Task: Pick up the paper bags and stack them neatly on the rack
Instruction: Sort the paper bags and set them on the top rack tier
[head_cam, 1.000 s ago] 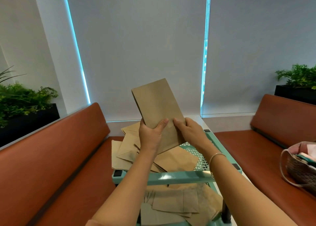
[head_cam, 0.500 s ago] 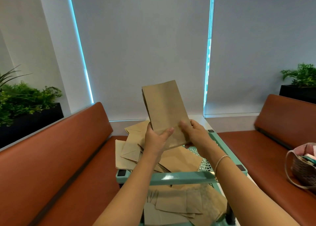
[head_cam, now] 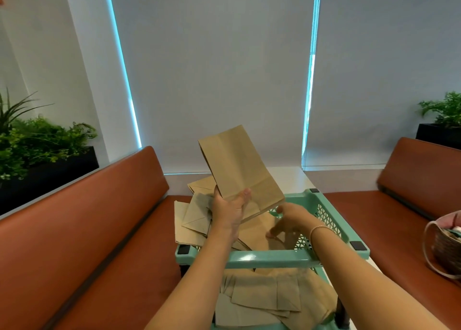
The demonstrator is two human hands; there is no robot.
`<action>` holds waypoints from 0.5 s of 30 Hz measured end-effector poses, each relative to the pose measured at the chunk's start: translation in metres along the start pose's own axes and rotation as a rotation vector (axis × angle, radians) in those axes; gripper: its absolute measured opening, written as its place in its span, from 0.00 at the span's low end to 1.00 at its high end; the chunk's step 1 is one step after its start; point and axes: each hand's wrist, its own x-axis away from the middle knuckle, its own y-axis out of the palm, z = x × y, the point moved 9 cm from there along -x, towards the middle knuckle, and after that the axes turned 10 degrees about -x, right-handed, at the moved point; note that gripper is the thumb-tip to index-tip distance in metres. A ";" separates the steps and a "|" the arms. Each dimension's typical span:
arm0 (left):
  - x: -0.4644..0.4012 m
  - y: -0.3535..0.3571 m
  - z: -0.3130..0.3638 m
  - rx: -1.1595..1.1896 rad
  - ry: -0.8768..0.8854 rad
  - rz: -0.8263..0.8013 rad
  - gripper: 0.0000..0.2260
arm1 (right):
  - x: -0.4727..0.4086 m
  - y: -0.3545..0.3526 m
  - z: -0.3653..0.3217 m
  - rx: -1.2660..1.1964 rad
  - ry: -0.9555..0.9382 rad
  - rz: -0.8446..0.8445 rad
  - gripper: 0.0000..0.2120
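teal rack below, left hand gripping raised paper bag, right hand lowered, fingers spread, empty

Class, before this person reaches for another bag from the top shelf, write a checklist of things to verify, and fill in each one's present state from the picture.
1. Left hand has a firm grip on the raised paper bag: ok, thumb over its lower edge.
2. Right hand free: ok, fingers relaxed, holding nothing.
3. Loose bags within reach on the teal rack: ok.
4. Top pile neat: not ok, bags skewed and overhanging the left edge.
5. Lower shelf bags neatly stacked: not ok, they overlap unevenly.
6. Rack steady: cannot tell.
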 end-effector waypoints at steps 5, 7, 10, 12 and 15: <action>0.000 0.000 0.001 -0.036 0.016 0.005 0.38 | 0.000 -0.009 -0.003 -0.011 -0.016 0.046 0.28; 0.000 -0.001 0.001 -0.040 0.025 0.021 0.37 | 0.000 -0.013 -0.005 -0.063 -0.025 0.065 0.25; 0.001 -0.001 0.003 -0.053 0.032 0.017 0.36 | 0.003 -0.020 -0.006 -0.131 -0.044 0.077 0.20; 0.002 -0.001 0.005 -0.062 0.046 0.021 0.34 | 0.005 -0.025 -0.007 -0.179 -0.069 0.085 0.16; 0.005 -0.001 0.008 -0.070 0.063 0.022 0.31 | 0.007 -0.035 -0.004 -0.250 -0.085 0.115 0.05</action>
